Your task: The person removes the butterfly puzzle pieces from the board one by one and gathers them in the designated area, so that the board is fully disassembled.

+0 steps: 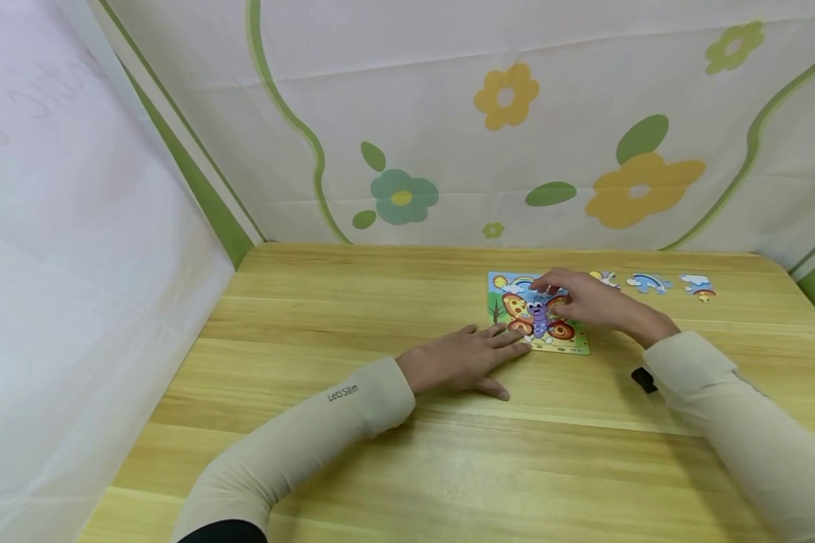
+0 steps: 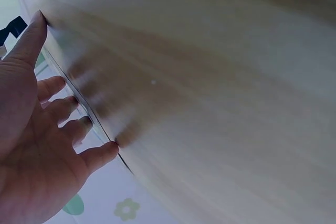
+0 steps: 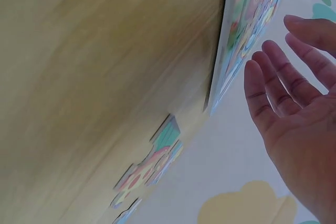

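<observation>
A butterfly puzzle board lies flat on the wooden table, right of centre. My left hand rests palm down on the table, its straight fingers reaching the board's near left corner. In the left wrist view the left hand has its fingers spread, with the tips on the wood. My right hand is over the board's right half, fingers extended toward the picture's top. From the right wrist, the right hand shows an open palm, holding nothing, a little off the board.
Three loose puzzle pieces lie in a row on the table to the right of the board, and they also appear as loose pieces in the right wrist view. A floral cloth hangs behind the table and a white sheet on the left.
</observation>
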The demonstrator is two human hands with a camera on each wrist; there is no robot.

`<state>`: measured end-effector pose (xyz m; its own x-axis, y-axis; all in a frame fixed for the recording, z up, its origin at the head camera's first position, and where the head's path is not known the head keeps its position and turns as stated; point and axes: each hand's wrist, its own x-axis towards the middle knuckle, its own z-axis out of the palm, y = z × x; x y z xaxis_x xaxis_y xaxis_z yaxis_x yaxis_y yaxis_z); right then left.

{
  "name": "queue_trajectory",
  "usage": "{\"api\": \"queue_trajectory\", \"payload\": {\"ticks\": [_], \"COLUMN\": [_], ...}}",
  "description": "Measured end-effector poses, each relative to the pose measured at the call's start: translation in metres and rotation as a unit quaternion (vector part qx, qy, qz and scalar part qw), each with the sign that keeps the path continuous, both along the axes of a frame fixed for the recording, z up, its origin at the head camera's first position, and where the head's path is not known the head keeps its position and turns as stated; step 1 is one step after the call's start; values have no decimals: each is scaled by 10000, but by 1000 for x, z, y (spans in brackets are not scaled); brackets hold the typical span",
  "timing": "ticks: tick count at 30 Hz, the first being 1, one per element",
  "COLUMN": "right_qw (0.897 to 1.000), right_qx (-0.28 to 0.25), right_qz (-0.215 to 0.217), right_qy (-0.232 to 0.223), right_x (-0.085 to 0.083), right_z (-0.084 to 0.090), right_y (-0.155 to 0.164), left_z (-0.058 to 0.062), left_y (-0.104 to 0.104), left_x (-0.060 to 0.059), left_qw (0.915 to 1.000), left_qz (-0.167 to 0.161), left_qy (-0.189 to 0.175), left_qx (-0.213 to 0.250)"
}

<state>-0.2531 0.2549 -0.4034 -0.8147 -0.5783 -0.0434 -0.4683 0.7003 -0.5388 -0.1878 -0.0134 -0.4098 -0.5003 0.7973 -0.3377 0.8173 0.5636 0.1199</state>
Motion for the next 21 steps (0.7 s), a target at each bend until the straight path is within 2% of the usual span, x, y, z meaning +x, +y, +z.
{"api": "queue_trajectory", "payload": {"ticks": [21], "right_qw": [9997], "right_qx": [166], "right_qz": [115], "right_qy": [-163], "right_x": [-6], "right_z": [-5], "right_y": [-4], "left_z": [1], "left_y": [-1], "left_x": [0], "left_qw": [9998], "left_qz": [69], "left_qy": [-157], "left_qx": [138]}}
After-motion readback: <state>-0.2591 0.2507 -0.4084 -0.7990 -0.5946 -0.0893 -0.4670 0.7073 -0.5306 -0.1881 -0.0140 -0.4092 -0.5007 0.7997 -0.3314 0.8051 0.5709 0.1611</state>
